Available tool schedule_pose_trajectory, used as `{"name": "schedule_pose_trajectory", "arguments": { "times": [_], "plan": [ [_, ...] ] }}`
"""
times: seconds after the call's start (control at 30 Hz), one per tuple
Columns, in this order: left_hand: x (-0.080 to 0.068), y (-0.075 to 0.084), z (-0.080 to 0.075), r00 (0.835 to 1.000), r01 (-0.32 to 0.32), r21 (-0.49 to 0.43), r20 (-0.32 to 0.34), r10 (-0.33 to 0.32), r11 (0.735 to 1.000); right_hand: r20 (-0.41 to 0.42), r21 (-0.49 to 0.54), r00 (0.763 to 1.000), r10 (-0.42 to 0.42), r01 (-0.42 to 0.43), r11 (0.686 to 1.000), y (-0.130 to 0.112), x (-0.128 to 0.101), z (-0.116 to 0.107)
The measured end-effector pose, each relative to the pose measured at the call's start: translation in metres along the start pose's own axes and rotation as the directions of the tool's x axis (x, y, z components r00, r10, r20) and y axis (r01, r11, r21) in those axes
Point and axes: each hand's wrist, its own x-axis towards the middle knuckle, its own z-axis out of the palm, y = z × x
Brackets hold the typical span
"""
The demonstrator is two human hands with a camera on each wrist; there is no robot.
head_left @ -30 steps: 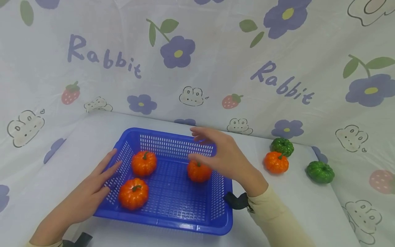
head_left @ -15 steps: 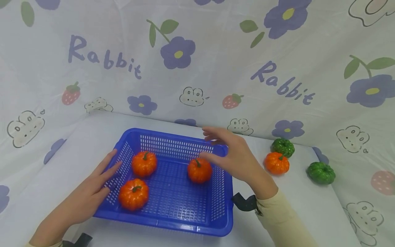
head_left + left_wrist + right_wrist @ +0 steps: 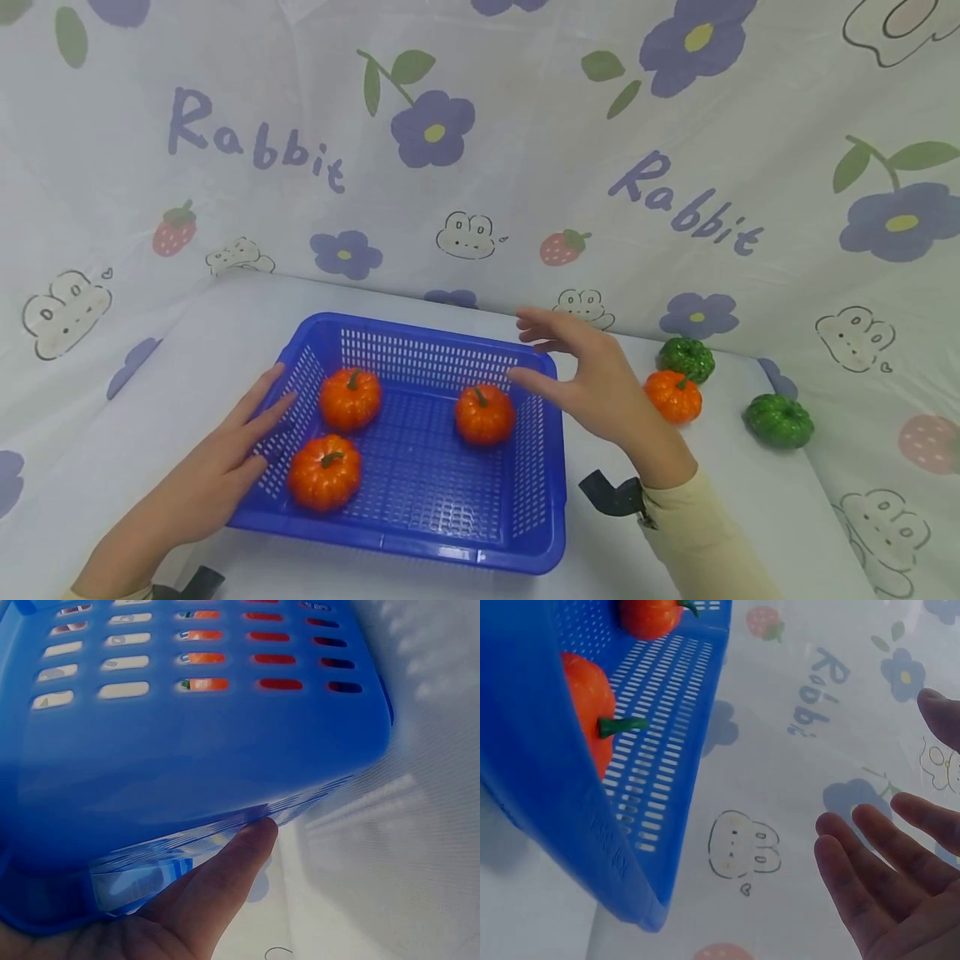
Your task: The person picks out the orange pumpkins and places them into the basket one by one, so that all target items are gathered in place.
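Three orange pumpkins lie in the blue basket (image 3: pixel 420 500) at the lower centre of the head view: one at the upper left (image 3: pixel 350 398), one at the lower left (image 3: pixel 325 472), one toward the right wall (image 3: pixel 484 414). The left hand (image 3: pixel 217 475) is laid flat against the basket's left wall, fingers straight, so the basket is steadied. The right hand (image 3: pixel 592 375) is held above the basket's right rim with its grip apart and empty, between the basket and the fourth orange pumpkin (image 3: pixel 673 397) on the bench (image 3: pixel 720 492) to the right. The step in hand is judged to be a reach for that pumpkin; a closing of the fingers round it would be called for next. Two green pumpkins (image 3: pixel 686 356) (image 3: pixel 779 419) are seen only in the head view. The thumb pressed under the basket's rim (image 3: pixel 247 840) is shown only by the left wrist view; the spread, empty fingers (image 3: pixel 870 877) are confirmed by the right wrist view.
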Motion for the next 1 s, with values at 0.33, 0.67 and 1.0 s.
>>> {"name": "schedule_pose_trajectory", "arguments": {
  "times": [0.33, 0.67, 1.0],
  "plan": [
    [0.0, 0.002, -0.001, 1.0, -0.002, -0.002, 0.0, 0.002, 1.0, -0.025, -0.049, 0.999, 0.047, -0.048, 0.998, 0.009, -0.008, -0.006],
    [0.001, 0.001, -0.001, 1.0, 0.004, -0.01, 0.0, -0.004, 1.0, -0.059, -0.076, 0.996, 0.063, -0.067, 0.995, 0.019, -0.012, -0.013],
    [0.0, 0.0, -0.001, 1.0, -0.01, -0.006, -0.006, 0.01, 1.0, -0.102, -0.105, 0.992, 0.081, -0.091, 0.99, 0.022, -0.02, -0.024]
  ]
}}
